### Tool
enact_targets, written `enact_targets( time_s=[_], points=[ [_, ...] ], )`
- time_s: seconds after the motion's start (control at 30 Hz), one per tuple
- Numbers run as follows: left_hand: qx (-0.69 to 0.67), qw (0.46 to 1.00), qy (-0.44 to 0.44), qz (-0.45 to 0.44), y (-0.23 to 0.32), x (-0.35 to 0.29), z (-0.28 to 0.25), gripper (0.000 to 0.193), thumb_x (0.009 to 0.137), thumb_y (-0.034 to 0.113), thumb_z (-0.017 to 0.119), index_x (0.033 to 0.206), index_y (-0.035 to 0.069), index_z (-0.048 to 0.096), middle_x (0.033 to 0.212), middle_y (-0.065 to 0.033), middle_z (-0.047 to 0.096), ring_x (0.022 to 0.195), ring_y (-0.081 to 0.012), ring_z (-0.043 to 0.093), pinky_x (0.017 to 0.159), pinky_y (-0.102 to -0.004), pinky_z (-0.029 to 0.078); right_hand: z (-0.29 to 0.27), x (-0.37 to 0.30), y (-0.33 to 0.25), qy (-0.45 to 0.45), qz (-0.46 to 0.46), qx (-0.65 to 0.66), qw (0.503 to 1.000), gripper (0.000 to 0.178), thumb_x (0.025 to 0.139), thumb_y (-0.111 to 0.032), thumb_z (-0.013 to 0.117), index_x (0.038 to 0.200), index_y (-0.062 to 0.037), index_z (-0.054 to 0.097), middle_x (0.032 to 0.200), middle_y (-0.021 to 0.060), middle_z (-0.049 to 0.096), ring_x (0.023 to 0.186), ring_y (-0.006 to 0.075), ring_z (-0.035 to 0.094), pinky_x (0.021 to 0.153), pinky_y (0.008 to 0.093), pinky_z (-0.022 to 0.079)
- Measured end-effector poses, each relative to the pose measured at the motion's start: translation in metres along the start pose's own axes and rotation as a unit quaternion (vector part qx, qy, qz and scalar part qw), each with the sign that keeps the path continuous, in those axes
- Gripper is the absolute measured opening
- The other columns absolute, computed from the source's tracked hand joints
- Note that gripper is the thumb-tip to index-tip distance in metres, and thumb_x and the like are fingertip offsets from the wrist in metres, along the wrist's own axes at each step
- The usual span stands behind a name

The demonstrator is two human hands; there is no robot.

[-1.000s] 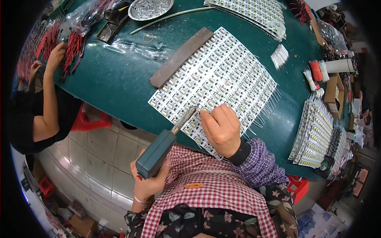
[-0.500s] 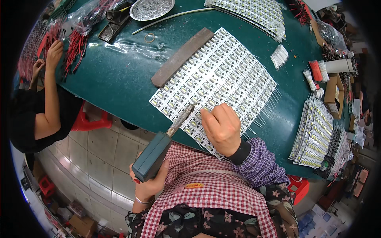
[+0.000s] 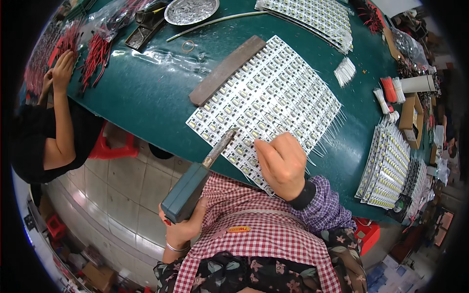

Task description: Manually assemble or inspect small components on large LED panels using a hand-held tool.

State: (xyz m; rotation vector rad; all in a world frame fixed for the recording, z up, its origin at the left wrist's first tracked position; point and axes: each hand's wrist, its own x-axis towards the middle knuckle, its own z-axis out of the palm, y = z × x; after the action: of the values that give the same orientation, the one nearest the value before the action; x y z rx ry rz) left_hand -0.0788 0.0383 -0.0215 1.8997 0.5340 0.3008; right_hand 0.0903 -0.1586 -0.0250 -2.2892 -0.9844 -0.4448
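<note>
My left hand (image 3: 188,225) is closed around the handle of a dark green soldering gun (image 3: 186,189). The gun's worn metal shaft points up and right, its tip at the lower left part of a white circuit board panel (image 3: 273,85). Rows of small light-coloured components cover this panel, and thin white wires stick out along its right edge. Just right of the tip, my right hand (image 3: 282,163) is held over the panel in a pinch. Whatever its fingers hold, if anything, is hidden. A brown bar (image 3: 227,71) lies along the panel's upper left edge.
At the left, a co-worker's hands (image 3: 61,73) are among red wires (image 3: 95,56). A metal bowl (image 3: 191,10) stands at the back. More panels lie at the far right (image 3: 312,19) and stand stacked at the right (image 3: 386,166), near white wire bundles (image 3: 345,72) and a cardboard box (image 3: 411,117).
My right hand has shifted slightly right and down, away from the soldering tip. The gun has barely moved. The co-worker's hands have moved a little.
</note>
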Motion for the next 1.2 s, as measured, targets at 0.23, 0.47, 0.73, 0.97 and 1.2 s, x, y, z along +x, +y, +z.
enact_targets(
  time_s=[0.23, 0.47, 0.73, 0.97, 1.2],
  points=[
    [-0.025, 0.999, 0.004, -0.044, 0.003, -0.004, 0.000, 0.019, 0.078, 0.008, 0.082, 0.094, 0.001, 0.074, 0.083, -0.0085, 0.074, 0.067, -0.0219, 0.070, 0.064, -0.0306, 0.053, 0.007, 0.003, 0.004, 0.001, -0.001, 0.014, 1.000, 0.021, 0.074, 0.002, 0.074, 0.094, 0.0002, 0.068, 0.074, 0.0060, 0.046, 0.069, 0.0227, 0.052, 0.060, 0.0357, 0.041],
    [0.000, 1.000, -0.008, -0.018, -0.006, -0.007, -0.001, 0.020, 0.077, 0.006, 0.082, 0.094, 0.002, 0.073, 0.087, -0.0087, 0.072, 0.070, -0.0215, 0.068, 0.063, -0.0310, 0.051, 0.017, -0.002, 0.008, -0.010, -0.002, 0.009, 1.000, 0.020, 0.074, 0.002, 0.073, 0.093, -0.0007, 0.067, 0.076, 0.0064, 0.047, 0.071, 0.0227, 0.052, 0.062, 0.0359, 0.044],
    [-0.004, 0.999, -0.031, -0.030, -0.011, -0.007, -0.002, 0.020, 0.078, 0.005, 0.082, 0.095, 0.001, 0.072, 0.086, -0.0091, 0.069, 0.068, -0.0199, 0.065, 0.059, -0.0288, 0.048, 0.019, -0.004, 0.010, -0.019, -0.001, 0.004, 1.000, 0.020, 0.075, 0.002, 0.072, 0.093, -0.0004, 0.067, 0.077, 0.0067, 0.048, 0.071, 0.0229, 0.052, 0.062, 0.0358, 0.044],
    [-0.028, 0.997, -0.052, -0.043, -0.006, -0.001, -0.002, 0.016, 0.078, 0.002, 0.079, 0.092, -0.002, 0.071, 0.082, -0.0098, 0.069, 0.063, -0.0205, 0.066, 0.057, -0.0280, 0.050, 0.017, -0.003, 0.010, -0.030, -0.009, -0.004, 0.999, 0.020, 0.073, 0.000, 0.068, 0.093, 0.0004, 0.066, 0.078, 0.0073, 0.049, 0.074, 0.0232, 0.053, 0.063, 0.0353, 0.045],
    [-0.020, 0.997, -0.062, 0.034, -0.018, -0.008, -0.007, 0.021, 0.086, -0.004, 0.074, 0.106, -0.007, 0.068, 0.084, -0.0050, 0.067, 0.062, -0.0093, 0.057, 0.054, -0.0238, 0.045, 0.017, -0.002, 0.010, -0.038, -0.014, -0.012, 0.999, 0.019, 0.072, 0.000, 0.067, 0.092, 0.0006, 0.065, 0.077, 0.0075, 0.048, 0.073, 0.0231, 0.052, 0.061, 0.0355, 0.044]
  ],
)
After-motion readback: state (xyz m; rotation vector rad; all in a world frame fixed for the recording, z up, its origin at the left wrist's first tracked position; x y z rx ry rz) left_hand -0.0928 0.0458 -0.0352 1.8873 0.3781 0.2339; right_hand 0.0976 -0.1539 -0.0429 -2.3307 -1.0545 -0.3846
